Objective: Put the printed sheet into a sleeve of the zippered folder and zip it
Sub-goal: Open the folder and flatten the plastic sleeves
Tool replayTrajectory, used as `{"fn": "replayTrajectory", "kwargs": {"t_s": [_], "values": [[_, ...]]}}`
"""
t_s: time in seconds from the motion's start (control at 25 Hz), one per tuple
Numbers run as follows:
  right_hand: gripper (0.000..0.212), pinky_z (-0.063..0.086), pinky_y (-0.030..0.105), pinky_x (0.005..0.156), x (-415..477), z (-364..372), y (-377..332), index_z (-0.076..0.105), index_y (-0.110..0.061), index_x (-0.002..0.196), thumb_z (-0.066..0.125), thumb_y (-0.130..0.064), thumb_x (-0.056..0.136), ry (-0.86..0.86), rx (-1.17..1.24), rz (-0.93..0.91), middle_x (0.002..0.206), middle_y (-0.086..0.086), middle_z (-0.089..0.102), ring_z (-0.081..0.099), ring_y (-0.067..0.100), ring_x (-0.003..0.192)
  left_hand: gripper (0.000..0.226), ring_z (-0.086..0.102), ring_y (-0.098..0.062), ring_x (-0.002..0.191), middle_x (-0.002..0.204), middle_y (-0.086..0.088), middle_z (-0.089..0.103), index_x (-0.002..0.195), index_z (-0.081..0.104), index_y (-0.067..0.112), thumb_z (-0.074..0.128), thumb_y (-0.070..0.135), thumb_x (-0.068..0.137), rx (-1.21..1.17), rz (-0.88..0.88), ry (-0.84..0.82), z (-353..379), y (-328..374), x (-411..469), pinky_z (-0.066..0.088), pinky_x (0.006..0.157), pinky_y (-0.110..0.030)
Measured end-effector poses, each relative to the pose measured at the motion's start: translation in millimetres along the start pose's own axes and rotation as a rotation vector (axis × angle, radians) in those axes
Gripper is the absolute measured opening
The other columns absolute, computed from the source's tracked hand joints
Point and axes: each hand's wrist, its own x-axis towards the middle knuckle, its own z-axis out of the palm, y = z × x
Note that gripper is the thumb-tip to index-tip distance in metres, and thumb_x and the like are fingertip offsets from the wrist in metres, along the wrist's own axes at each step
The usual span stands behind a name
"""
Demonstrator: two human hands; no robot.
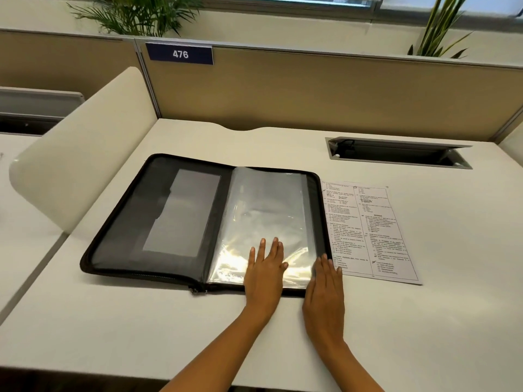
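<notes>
Printed sheet [370,230], thin and floppy, lies right of the folder [158,222]; your flat, empty hands, left hand [264,274] and right hand [325,290], should pinch its near edge.

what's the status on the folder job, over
Left hand flat on clear sleeve, right hand flat at folder edge. Printed sheet still on desk, beside folder. Folder unzipped, nothing blocking.

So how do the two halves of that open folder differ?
The left half is dark mesh with a grey pocket, untouched; the right half is shiny clear sleeves, with the left hand flat on them and the right hand at their edge. Both lie flat on the desk.
</notes>
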Motion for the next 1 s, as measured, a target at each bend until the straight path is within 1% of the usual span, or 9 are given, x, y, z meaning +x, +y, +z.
{"fn": "replayTrajectory", "kwargs": {"t_s": [0.08, 0.16, 0.28, 0.36, 0.44, 0.6, 0.68, 0.8, 1.0], "values": [[0.042, 0.012, 0.031, 0.116, -0.6, -1.1, 0.4, 0.046, 0.007, 0.133, 0.046, -0.002, 0.092, 0.003, 0.008, 0.001, 0.140, 0.021, 0.048, 0.044, 0.033, 0.132, 0.047, 0.021, -0.022, 0.144, 0.153, -0.002, 0.032, 0.146, 0.031, 0.016, 0.040, 0.027, 0.101, -0.108, 0.010, 0.062, -1.9, -1.1, -1.4, 0.015, 0.119, -0.037], [0.043, 0.012, 0.030, 0.117, -0.8, -1.0, -0.4, 0.047, 0.006, 0.133, 0.043, -0.006, 0.092, 0.000, 0.005, 0.004, 0.139, 0.021, 0.049, 0.043, 0.032, 0.132, 0.040, 0.032, -0.018, 0.139, 0.144, -0.002, 0.047, 0.141, 0.042, 0.020, 0.039, 0.024, 0.101, -0.548, -0.171, 0.073, -15.9, -1.1, -1.7, 0.030, 0.115, -0.031], [0.042, 0.014, 0.032, 0.118, -1.6, 0.7, 0.3, 0.047, 0.006, 0.133, 0.041, -0.008, 0.093, -0.008, 0.002, 0.005, 0.139, 0.020, 0.049, 0.042, 0.031, 0.134, 0.029, 0.063, -0.012, 0.107, 0.110, 0.009, 0.067, 0.118, 0.062, 0.026, 0.041, 0.032, 0.100, -1.029, -0.452, 0.239, -45.3, -20.3, 5.1, 0.050, 0.081, -0.009], [0.042, 0.015, 0.034, 0.118, -2.2, 1.9, 2.3, 0.047, 0.006, 0.133, 0.036, -0.010, 0.096, -0.016, -0.020, -0.011, 0.140, 0.020, 0.049, 0.041, 0.031, 0.134, 0.026, 0.067, -0.016, 0.096, 0.107, 0.001, 0.069, 0.107, 0.065, 0.022, 0.041, 0.030, 0.100, -1.243, -0.635, 0.369, -63.7, -48.7, 12.3, 0.055, 0.080, -0.023], [0.044, 0.016, 0.037, 0.118, -3.1, 3.6, 3.1, 0.046, 0.007, 0.133, 0.030, -0.012, 0.096, -0.023, -0.048, -0.033, 0.140, 0.021, 0.048, 0.041, 0.033, 0.134, 0.029, 0.065, -0.024, 0.085, 0.098, -0.011, 0.068, 0.106, 0.066, 0.011, 0.042, 0.027, 0.100, -1.243, -0.891, 0.488, -75.7, -92.0, 16.8, 0.053, 0.078, -0.038], [0.046, 0.018, 0.039, 0.117, -3.4, 6.7, 4.5, 0.046, 0.008, 0.133, 0.026, -0.013, 0.096, -0.019, -0.076, -0.046, 0.139, 0.022, 0.049, 0.041, 0.033, 0.134, 0.027, 0.063, -0.029, 0.088, 0.099, -0.013, 0.065, 0.108, 0.062, 0.008, 0.042, 0.019, 0.095, -1.115, -1.234, 0.747, -92.2, -159.1, 4.1, 0.049, 0.077, -0.034], [0.046, 0.017, 0.039, 0.118, -2.9, 7.6, 5.2, 0.046, 0.008, 0.133, 0.026, -0.012, 0.096, -0.014, -0.078, -0.047, 0.139, 0.021, 0.049, 0.041, 0.033, 0.134, 0.033, 0.060, -0.032, 0.101, 0.118, -0.018, 0.059, 0.126, 0.050, 0.004, 0.040, 0.014, 0.095, -1.039, -1.190, 0.920, -95.2, -162.3, -2.6, 0.045, 0.083, -0.032], [0.042, 0.016, 0.037, 0.118, -2.2, 8.3, 4.9, 0.048, 0.008, 0.131, 0.034, -0.006, 0.095, -0.005, -0.071, -0.047, 0.138, 0.022, 0.050, 0.042, 0.033, 0.133, 0.056, 0.026, -0.029, 0.141, 0.155, -0.018, 0.021, 0.147, 0.020, 0.000, 0.041, 0.019, 0.097, -0.584, -0.871, 0.927, -87.7, -127.4, -12.4, 0.024, 0.114, -0.033], [0.042, 0.014, 0.034, 0.119, -1.1, 7.0, 5.5, 0.047, 0.008, 0.132, 0.038, -0.003, 0.092, 0.012, 0.004, -0.021, 0.140, 0.022, 0.048, 0.042, 0.033, 0.133, 0.082, -0.010, -0.017, 0.146, 0.159, 0.001, -0.007, 0.151, 0.000, 0.015, 0.025, 0.062, 0.089, -0.302, -0.055, 0.087, -45.9, -41.0, -15.9, -0.008, 0.119, -0.035]]}}
